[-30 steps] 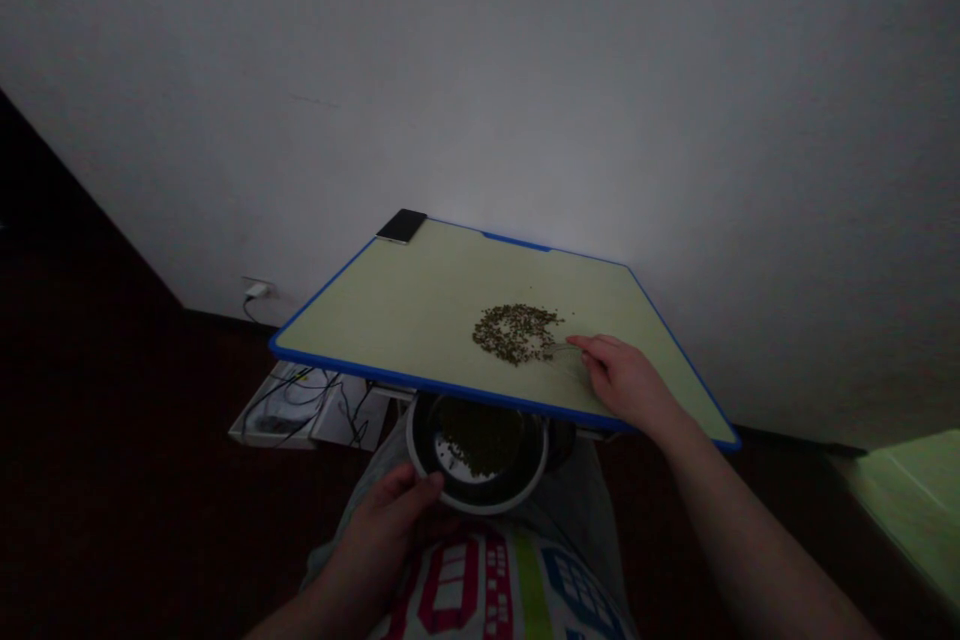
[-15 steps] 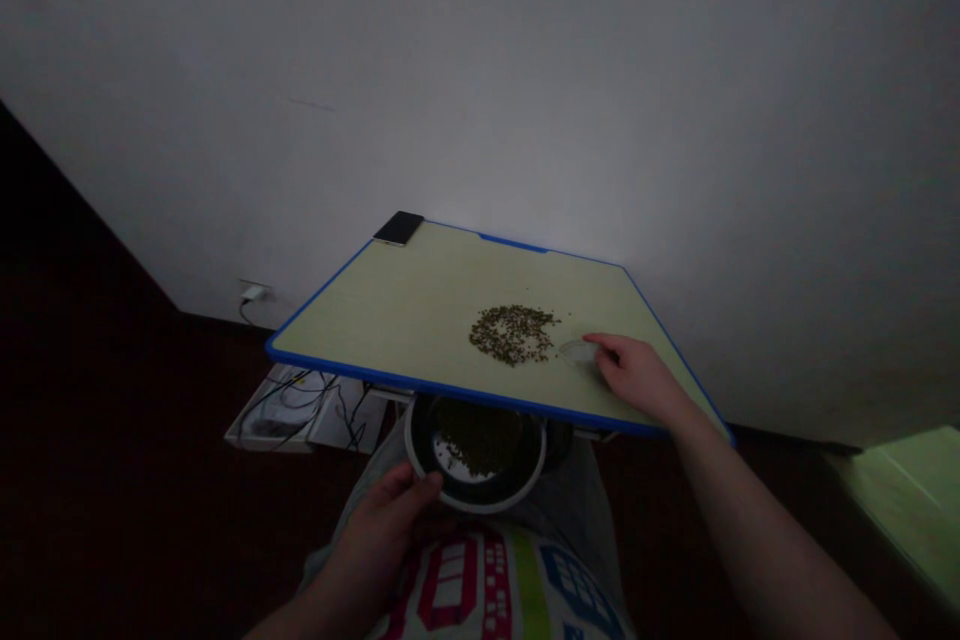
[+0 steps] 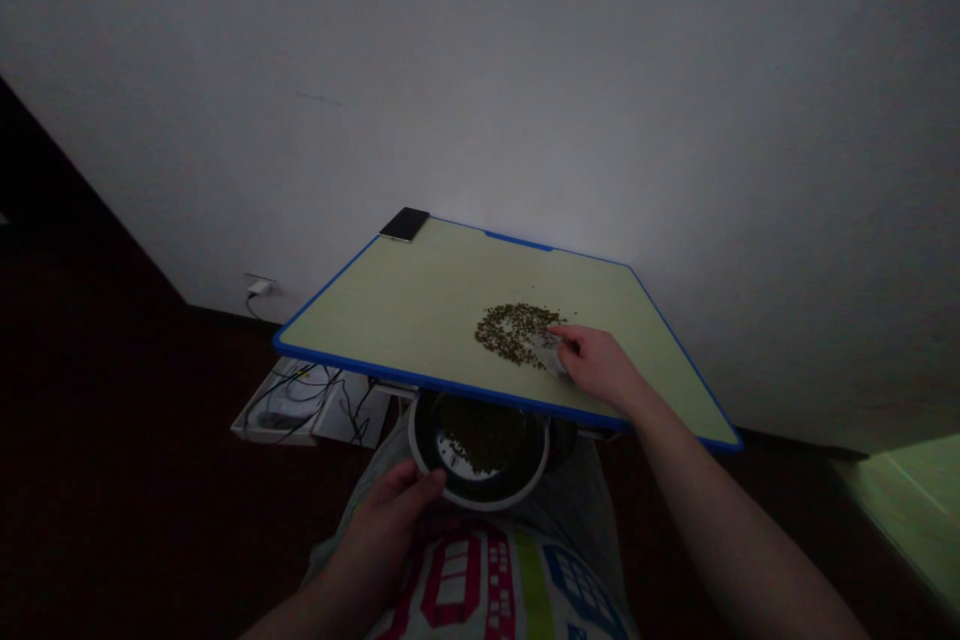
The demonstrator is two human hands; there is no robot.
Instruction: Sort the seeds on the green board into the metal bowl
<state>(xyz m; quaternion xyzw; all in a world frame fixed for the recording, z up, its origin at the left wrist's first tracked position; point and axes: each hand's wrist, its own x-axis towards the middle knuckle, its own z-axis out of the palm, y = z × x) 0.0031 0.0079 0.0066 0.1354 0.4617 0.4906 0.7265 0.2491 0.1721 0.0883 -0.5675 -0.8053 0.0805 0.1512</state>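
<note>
My left hand (image 3: 386,525) grips the near left rim of a round metal bowl (image 3: 517,498) in my lap, thumb over the edge. Dark green grains (image 3: 484,435) lie in the bowl, partly under the table's front edge. On the pale table (image 3: 397,305), with its blue border, small brownish-green grains (image 3: 506,335) are spread in a loose patch. At the right side of that patch, my right hand (image 3: 600,362) is closed on a thin clear piece (image 3: 550,355), which touches the grains. Its exact kind is hard to make out in the dim light.
A black tablet or phone (image 3: 405,224) lies at the table's far left corner. Below on the left are white boxes with cables (image 3: 289,405) and a plug in a wall socket (image 3: 259,289). The wall (image 3: 525,100) stands behind the table. Printed cloth (image 3: 450,580) covers my lap.
My right hand has moved left with the clear piece, from beside the grain patch into its right edge. My left hand keeps its hold on the bowl.
</note>
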